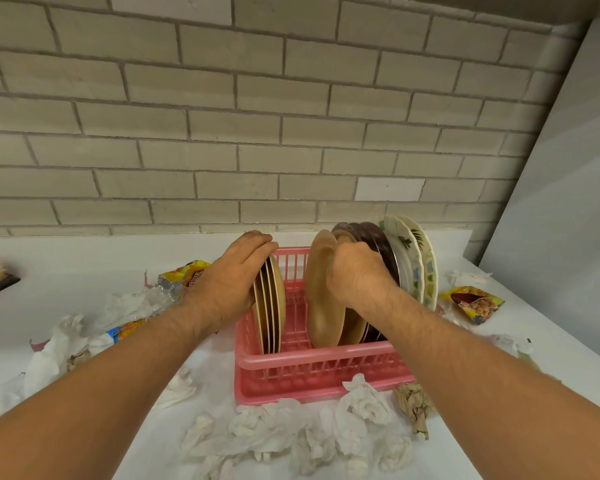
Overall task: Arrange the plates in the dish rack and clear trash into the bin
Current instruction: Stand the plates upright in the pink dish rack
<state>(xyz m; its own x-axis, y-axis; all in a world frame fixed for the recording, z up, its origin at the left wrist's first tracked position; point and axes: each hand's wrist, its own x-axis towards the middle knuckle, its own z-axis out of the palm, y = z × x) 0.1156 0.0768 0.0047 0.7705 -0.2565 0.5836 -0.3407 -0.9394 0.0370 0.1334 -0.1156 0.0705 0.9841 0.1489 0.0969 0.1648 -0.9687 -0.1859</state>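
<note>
Left hand: arm stretched forward, palm against the stack of plates standing on edge at the left end of the rack, fingers curled over the top rims.
Right hand: knuckles toward the camera, fingers curled on the rim of a tan plate upright mid-rack.
Floral plates: upright, at the right end.
Tissues: crumpled on the counter, near side of the rack.
Wrapper: right of the rack.

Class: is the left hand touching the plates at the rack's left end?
Touching. The head view shows the left hand gripping those plates from above.
</note>
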